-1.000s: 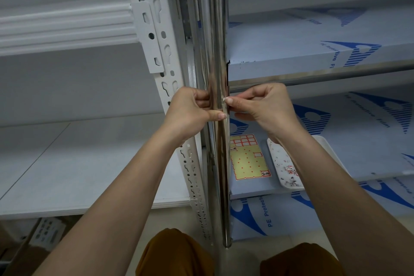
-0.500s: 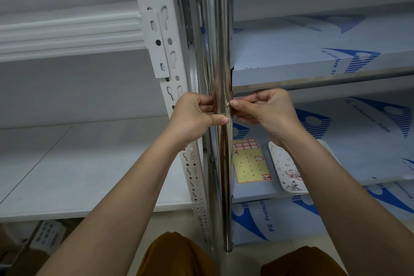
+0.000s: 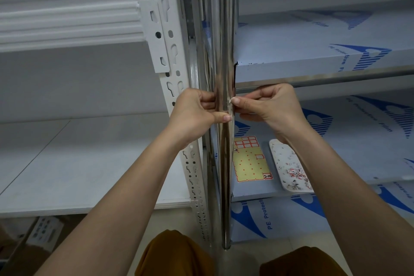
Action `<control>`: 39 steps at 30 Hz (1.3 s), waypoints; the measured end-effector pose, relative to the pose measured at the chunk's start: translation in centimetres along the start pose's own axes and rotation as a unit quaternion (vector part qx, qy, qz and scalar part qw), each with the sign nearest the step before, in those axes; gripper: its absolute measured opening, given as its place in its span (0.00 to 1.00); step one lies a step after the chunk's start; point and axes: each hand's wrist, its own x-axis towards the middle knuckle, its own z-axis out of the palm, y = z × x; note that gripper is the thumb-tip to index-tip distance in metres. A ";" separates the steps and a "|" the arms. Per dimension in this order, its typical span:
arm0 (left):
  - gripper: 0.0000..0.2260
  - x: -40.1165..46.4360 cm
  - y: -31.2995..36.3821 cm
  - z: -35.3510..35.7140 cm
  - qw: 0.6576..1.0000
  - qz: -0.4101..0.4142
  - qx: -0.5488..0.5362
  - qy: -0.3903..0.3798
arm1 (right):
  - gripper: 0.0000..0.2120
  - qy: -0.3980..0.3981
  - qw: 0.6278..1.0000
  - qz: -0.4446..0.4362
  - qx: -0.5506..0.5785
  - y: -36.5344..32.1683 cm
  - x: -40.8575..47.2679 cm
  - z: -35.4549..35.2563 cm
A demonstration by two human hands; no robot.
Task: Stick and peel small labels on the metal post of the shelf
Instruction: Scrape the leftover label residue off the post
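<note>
A shiny, rounded metal post [image 3: 220, 51] is running vertically through the centre of the frame. The left hand [image 3: 195, 116] is curling around it, thumb pressing its front. The right hand [image 3: 272, 107], fingers curled, is pinching a tiny white label [image 3: 229, 105] at the post's right edge. A yellow label sheet [image 3: 251, 161] is lying flat on the film-covered shelf [image 3: 358, 141], lower right.

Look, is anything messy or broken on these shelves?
A little. The white tray holds a scatter of tiny scraps, piled toward its near end. The yellow label sheet beside it is mostly bare, with few labels left. Nothing looks broken.
</note>
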 end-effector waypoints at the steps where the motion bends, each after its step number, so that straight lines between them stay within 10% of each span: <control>1: 0.17 0.0 0.0 0.0 1.000 0.001 0.001 0.000 | 0.07 0.001 1.000 -0.001 0.001 0.0 0.0 0.0; 39: 0.15 -0.2 0.0 0.0 1.000 0.002 -0.012 -0.001 | 0.05 0.033 0.999 -0.012 0.026 1.2 -1.0 0.6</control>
